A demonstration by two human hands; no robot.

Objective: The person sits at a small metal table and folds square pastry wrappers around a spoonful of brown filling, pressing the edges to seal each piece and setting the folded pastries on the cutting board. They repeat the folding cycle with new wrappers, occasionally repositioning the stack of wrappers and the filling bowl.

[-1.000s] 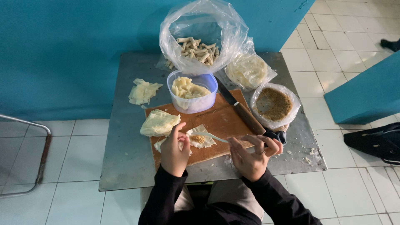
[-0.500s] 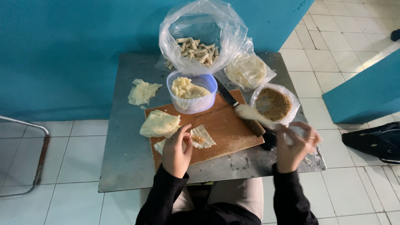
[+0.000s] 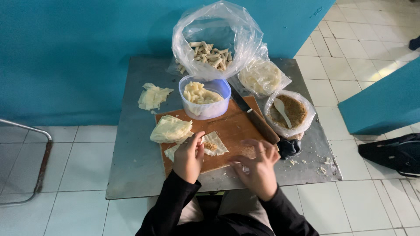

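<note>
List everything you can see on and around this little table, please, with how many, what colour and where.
Table: one, grey metal, against the blue wall.
Cutting board: one, brown wood, table front.
Filled wrapper: one, pale, with brownish filling, on the board under the left hand.
Wrapper stack: one, pale yellow, board's left end.
Wrapper scraps: one pile, pale, table left.
Tub: one, clear with a blue rim, holding pale pieces, behind the board.
Large bag: one, clear, holding finished rolls, table back.
Small bag: one, clear, pale contents, back right.
Filling bowl: one, bag-lined, brown filling, white spoon, right.
Knife: one, dark, board's right edge.
Left hand: fingers on the wrapper.
Right hand: open, above the board's front corner.
</note>
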